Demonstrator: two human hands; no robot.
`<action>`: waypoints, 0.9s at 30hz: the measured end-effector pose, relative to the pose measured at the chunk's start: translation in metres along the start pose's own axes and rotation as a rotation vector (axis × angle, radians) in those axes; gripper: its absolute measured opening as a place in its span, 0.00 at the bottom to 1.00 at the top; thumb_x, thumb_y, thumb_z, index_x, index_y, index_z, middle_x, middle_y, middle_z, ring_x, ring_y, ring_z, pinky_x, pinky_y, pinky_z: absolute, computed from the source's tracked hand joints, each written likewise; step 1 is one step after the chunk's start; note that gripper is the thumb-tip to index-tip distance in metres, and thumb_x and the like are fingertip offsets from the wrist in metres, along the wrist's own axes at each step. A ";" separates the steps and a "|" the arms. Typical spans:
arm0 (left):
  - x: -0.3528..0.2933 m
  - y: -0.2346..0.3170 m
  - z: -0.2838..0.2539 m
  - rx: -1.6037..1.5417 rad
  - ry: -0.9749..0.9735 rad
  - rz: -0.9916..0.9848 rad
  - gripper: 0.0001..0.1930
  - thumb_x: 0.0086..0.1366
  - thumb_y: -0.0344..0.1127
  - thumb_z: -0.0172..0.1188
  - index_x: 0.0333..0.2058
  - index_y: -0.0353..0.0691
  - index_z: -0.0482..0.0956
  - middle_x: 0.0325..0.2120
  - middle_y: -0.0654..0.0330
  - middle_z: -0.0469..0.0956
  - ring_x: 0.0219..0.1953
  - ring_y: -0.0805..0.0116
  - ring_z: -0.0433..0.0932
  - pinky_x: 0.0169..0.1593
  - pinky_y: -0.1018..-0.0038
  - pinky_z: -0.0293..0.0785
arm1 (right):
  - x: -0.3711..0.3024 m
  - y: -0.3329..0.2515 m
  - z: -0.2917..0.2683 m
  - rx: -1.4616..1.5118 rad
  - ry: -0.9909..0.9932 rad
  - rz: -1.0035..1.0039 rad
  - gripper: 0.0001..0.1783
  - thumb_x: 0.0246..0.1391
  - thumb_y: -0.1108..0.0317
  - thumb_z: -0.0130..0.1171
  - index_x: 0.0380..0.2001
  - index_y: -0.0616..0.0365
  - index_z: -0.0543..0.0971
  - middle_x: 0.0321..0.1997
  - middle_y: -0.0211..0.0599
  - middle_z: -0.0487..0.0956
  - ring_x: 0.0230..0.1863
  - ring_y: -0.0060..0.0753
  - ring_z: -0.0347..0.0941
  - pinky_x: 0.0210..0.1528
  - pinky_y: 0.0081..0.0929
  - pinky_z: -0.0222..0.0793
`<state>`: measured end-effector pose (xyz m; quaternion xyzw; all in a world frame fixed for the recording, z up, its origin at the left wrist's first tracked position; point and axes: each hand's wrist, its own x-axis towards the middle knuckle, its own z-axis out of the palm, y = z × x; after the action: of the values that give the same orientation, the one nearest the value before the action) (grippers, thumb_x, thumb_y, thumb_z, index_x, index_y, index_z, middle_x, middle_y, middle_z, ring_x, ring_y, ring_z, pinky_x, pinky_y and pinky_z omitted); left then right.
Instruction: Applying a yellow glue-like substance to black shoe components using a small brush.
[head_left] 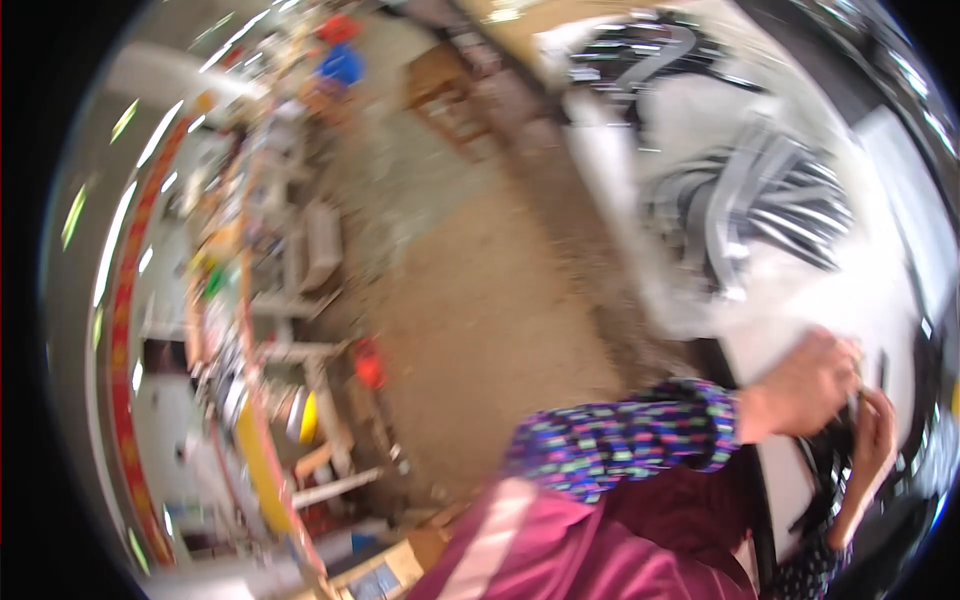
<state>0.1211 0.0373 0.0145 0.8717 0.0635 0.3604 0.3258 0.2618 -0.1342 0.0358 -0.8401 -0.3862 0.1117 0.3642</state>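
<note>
Apparently nearest the work: dark strips (830, 455), lying in a loose tangle between the two forearms, just below the fingers, at the near end of the white worktop (750, 350); contact with the hands could not be told.
Left hand (812, 382): fingers bent inward, tips meeting or nearly meeting those of the other hand; whether anything was pinched there, could not tell.
Right hand (874, 432): fingers reaching up toward the left, thumb side hidden; grasp or none, could not tell.
Dark sliver (883, 368): just beyond the fingertips, apart from the tangle; kind unclear.
Grey-and-black pile (725, 215): fanned farther up the worktop, well apart from the hands, pieces crossing one another.
Far bundle (650, 65): beyond that pile, similar colours, blurred.
Patterned sleeve (630, 440): on the left forearm, above a maroon garment (640, 540).
Floor (480, 290): brown, left of the worktop; a red object (368, 362) beside a cluttered bench.
Risk, judged: strips could snag or slide over the near edge if a cuff caught the tangle; a small piece could slip if the fingertip hold was slack.
</note>
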 end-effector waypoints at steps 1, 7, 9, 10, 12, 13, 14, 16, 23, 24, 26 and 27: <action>-0.002 0.000 -0.009 0.061 -0.030 -0.002 0.16 0.57 0.35 0.55 0.40 0.31 0.80 0.50 0.47 0.78 0.60 0.53 0.70 0.61 0.57 0.62 | -0.002 -0.021 0.005 -0.026 0.023 -0.072 0.08 0.66 0.76 0.54 0.45 0.62 0.79 0.49 0.40 0.80 0.46 0.36 0.77 0.50 0.28 0.72; 0.013 -0.001 -0.014 0.232 -0.256 -0.033 0.21 0.67 0.41 0.57 0.56 0.42 0.74 0.61 0.53 0.71 0.60 0.59 0.70 0.63 0.60 0.60 | 0.008 -0.043 0.011 -0.012 0.097 -0.179 0.09 0.59 0.84 0.58 0.42 0.63 0.80 0.45 0.45 0.81 0.42 0.39 0.80 0.43 0.28 0.75; 0.011 0.009 -0.019 0.278 -0.332 -0.082 0.25 0.66 0.42 0.59 0.60 0.42 0.73 0.62 0.55 0.70 0.60 0.63 0.69 0.64 0.62 0.59 | -0.001 -0.044 0.007 -0.011 0.109 -0.186 0.13 0.54 0.86 0.60 0.42 0.62 0.80 0.45 0.45 0.81 0.41 0.43 0.81 0.41 0.29 0.77; 0.011 0.009 -0.017 0.247 -0.345 -0.058 0.25 0.66 0.42 0.59 0.60 0.42 0.73 0.62 0.55 0.70 0.60 0.63 0.69 0.64 0.62 0.59 | -0.003 -0.043 0.005 -0.024 0.106 -0.163 0.13 0.53 0.86 0.61 0.41 0.62 0.81 0.44 0.45 0.81 0.42 0.45 0.81 0.42 0.30 0.78; 0.012 0.009 -0.016 0.325 -0.392 -0.079 0.27 0.66 0.43 0.60 0.63 0.44 0.71 0.62 0.59 0.70 0.59 0.65 0.70 0.64 0.63 0.58 | -0.001 -0.041 0.005 -0.014 0.104 -0.153 0.14 0.52 0.86 0.62 0.41 0.62 0.81 0.44 0.45 0.81 0.42 0.45 0.81 0.42 0.31 0.78; 0.013 0.011 -0.019 0.346 -0.411 -0.082 0.28 0.65 0.43 0.61 0.63 0.46 0.72 0.62 0.61 0.71 0.59 0.66 0.69 0.64 0.64 0.58 | -0.002 -0.042 0.004 -0.015 0.102 -0.154 0.15 0.50 0.86 0.62 0.41 0.61 0.81 0.44 0.45 0.81 0.41 0.44 0.81 0.42 0.31 0.78; 0.012 0.012 -0.020 0.337 -0.422 -0.073 0.28 0.65 0.43 0.61 0.63 0.46 0.72 0.62 0.61 0.71 0.59 0.66 0.69 0.64 0.64 0.58 | -0.003 -0.042 0.004 -0.005 0.097 -0.153 0.15 0.49 0.87 0.62 0.41 0.62 0.81 0.44 0.44 0.81 0.41 0.44 0.81 0.41 0.31 0.78; 0.012 0.014 -0.022 0.370 -0.418 -0.080 0.27 0.65 0.44 0.61 0.63 0.46 0.73 0.62 0.61 0.70 0.59 0.66 0.68 0.64 0.65 0.58 | -0.003 -0.042 0.003 0.023 0.090 -0.163 0.16 0.48 0.87 0.62 0.41 0.62 0.81 0.44 0.45 0.81 0.41 0.44 0.81 0.41 0.31 0.78; 0.017 0.012 -0.026 0.403 -0.484 -0.066 0.26 0.66 0.45 0.61 0.62 0.47 0.74 0.63 0.59 0.70 0.60 0.65 0.66 0.63 0.65 0.58 | -0.001 -0.039 0.001 0.025 0.052 -0.206 0.18 0.45 0.86 0.65 0.42 0.63 0.80 0.44 0.47 0.80 0.40 0.47 0.81 0.41 0.35 0.78; 0.017 0.012 -0.026 0.408 -0.487 -0.067 0.26 0.66 0.45 0.61 0.62 0.47 0.74 0.63 0.58 0.69 0.59 0.64 0.66 0.63 0.65 0.58 | 0.000 -0.039 0.002 0.024 0.056 -0.198 0.18 0.45 0.86 0.65 0.42 0.63 0.80 0.44 0.47 0.80 0.40 0.47 0.81 0.41 0.35 0.78; 0.017 0.012 -0.025 0.418 -0.488 -0.062 0.25 0.68 0.45 0.58 0.62 0.47 0.75 0.63 0.59 0.70 0.59 0.66 0.67 0.62 0.66 0.59 | 0.000 -0.038 0.002 0.031 0.058 -0.203 0.19 0.45 0.86 0.65 0.42 0.63 0.80 0.44 0.47 0.80 0.40 0.48 0.80 0.40 0.36 0.78; 0.018 0.012 -0.025 0.434 -0.483 -0.060 0.23 0.70 0.45 0.55 0.61 0.47 0.75 0.63 0.60 0.70 0.58 0.67 0.68 0.61 0.67 0.60 | 0.000 -0.038 0.002 0.029 0.060 -0.198 0.19 0.45 0.86 0.65 0.42 0.63 0.80 0.44 0.47 0.80 0.40 0.48 0.80 0.40 0.36 0.78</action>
<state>0.1160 0.0468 0.0456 0.9789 0.0854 0.1115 0.1486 0.2398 -0.1166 0.0608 -0.7954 -0.4547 0.0556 0.3969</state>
